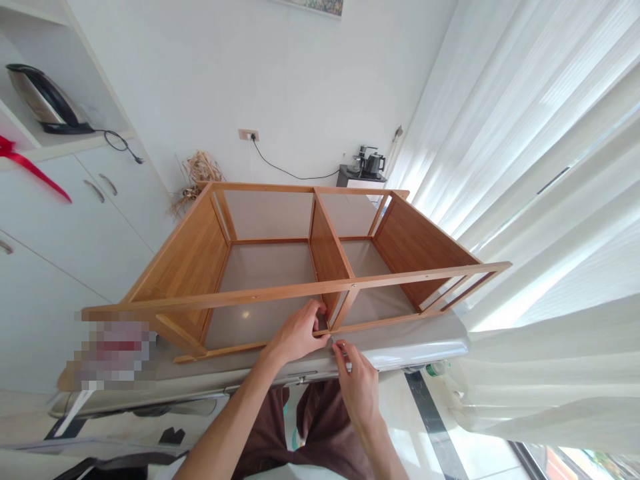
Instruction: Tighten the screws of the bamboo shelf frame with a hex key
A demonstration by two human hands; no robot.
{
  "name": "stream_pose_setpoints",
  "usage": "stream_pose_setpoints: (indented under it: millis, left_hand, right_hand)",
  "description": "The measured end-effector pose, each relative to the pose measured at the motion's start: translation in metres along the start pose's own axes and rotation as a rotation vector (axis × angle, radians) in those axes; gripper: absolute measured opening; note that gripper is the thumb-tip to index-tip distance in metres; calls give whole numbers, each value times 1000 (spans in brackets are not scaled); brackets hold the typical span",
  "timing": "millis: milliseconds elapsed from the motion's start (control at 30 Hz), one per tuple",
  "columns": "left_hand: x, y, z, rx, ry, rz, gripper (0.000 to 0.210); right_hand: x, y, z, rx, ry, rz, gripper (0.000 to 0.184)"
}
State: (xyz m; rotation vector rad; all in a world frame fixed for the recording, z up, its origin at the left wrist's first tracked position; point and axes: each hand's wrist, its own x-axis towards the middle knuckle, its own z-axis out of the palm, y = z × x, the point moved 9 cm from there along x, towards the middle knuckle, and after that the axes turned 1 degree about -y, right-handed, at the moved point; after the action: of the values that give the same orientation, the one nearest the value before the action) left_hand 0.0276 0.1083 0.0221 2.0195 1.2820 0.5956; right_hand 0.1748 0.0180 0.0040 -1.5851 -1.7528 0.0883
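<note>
A wooden shelf frame (280, 288) with a middle divider (327, 247) lies on a grey-topped table (270, 267). My left hand (300, 330) is closed round its lower front rail (375, 325), right by the foot of the divider. Just right of it, my right hand (356, 373) pinches a small, thin metal piece (332, 341) against the outside of that rail. The piece is too small to make out fully, as the fingertips cover part of it.
White cabinets hold an electric kettle (47, 100) at the left. A blurred-out patch (117, 347) covers something at the table's left end. Behind the frame stands a small black stand with a coffee pot (373, 163). White curtains (550, 200) hang along the right.
</note>
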Motion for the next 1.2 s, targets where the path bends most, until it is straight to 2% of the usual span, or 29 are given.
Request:
stream_pose_setpoints:
  millis: [433,833,1200]
  left_hand:
    - [0,-1,1,9,-7,2,41]
    - [0,0,0,2,-4,11,42]
    - [0,-2,1,-7,0,22,44]
  right_hand:
    - [2,6,1,62,-25,76,44]
    - [5,-6,-2,10,2,-55,37]
    - [12,-6,-5,2,-48,-79,34]
